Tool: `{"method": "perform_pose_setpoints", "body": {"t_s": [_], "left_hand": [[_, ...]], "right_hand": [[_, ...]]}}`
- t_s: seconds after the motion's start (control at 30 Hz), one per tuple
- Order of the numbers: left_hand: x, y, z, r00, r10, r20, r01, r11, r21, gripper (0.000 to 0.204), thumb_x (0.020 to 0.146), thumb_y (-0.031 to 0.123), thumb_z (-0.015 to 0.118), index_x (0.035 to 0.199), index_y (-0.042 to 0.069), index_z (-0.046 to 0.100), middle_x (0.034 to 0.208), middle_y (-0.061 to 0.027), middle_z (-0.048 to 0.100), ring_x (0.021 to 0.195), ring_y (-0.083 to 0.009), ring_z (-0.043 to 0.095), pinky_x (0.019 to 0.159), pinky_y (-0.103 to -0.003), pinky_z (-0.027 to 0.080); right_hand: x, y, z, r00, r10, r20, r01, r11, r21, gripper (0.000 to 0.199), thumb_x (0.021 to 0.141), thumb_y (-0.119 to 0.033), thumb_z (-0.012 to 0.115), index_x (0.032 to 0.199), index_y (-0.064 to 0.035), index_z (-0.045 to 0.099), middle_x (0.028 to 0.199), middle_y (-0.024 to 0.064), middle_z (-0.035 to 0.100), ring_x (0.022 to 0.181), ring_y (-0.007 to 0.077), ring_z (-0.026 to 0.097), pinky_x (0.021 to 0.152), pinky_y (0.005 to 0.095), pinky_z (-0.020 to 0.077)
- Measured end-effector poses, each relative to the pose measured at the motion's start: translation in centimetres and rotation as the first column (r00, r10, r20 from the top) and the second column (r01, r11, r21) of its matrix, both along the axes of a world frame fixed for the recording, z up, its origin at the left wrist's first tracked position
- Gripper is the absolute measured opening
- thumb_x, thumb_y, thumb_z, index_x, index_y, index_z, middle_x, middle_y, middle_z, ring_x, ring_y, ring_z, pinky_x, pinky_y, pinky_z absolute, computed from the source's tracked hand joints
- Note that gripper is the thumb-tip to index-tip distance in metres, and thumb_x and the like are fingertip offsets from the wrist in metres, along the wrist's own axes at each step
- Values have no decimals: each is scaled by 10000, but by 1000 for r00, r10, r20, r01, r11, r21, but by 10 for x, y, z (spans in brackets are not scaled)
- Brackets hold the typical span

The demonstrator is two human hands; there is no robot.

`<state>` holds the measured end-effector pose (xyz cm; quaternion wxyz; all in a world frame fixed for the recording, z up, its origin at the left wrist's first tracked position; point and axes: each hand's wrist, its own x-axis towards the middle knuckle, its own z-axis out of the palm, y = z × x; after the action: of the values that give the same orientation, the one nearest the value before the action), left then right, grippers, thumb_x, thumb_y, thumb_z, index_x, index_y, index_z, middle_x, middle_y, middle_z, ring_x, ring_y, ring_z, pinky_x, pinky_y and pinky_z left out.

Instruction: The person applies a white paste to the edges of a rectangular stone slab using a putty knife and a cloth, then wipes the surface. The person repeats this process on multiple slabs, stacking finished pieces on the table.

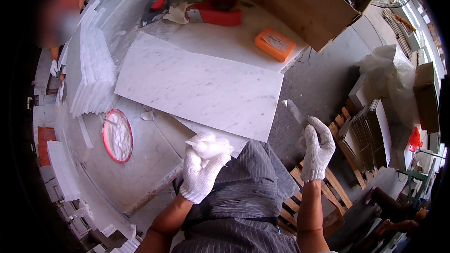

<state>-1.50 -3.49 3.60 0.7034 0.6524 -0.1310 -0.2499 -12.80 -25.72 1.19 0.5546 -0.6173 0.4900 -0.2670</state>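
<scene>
My left hand (199,178), in a white knit glove, is closed around a small white squeeze bottle (206,149) whose narrow tip points left. My right hand (318,152), gloved alike, is raised to the right of the slab. Its fingers are closed on a thin pale tool (294,111), blurred, with a small white tip; its exact kind I cannot make out. In front of me lies a white marble slab (201,84) with grey veins, flat on the work surface. Part of a second pale slab (236,143) shows under its near edge.
A red-rimmed tub of white paste (117,138) stands left, below a stack of marble slabs (91,65). Beyond the slab are an orange block (275,44), a red tape dispenser (213,15) and a long cardboard box (295,4). A wooden pallet (335,189) lies right; another person (58,16) is far left.
</scene>
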Motion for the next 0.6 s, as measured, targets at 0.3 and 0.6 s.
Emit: {"method": "perform_pose_setpoints", "body": {"t_s": [0.3,0.6], "left_hand": [[16,-6,3,986,-125,113,116,990,86,402,888,-7,673,1231,-11,464,1058,-119,657,942,-155,640,824,-278,536],[21,-28,-9,972,-192,135,183,980,77,308,902,-21,660,1178,22,531,1149,-102,607,887,-136,624,778,-275,541]], "right_hand": [[-18,0,0,999,28,17,-29,997,70,207,899,-64,653,1090,-14,715,989,75,703,902,140,647,830,290,520],[-28,10,-5,997,80,-16,-79,995,57,202,924,-80,642,1105,-3,690,914,46,672,732,93,581,668,254,474]]}}
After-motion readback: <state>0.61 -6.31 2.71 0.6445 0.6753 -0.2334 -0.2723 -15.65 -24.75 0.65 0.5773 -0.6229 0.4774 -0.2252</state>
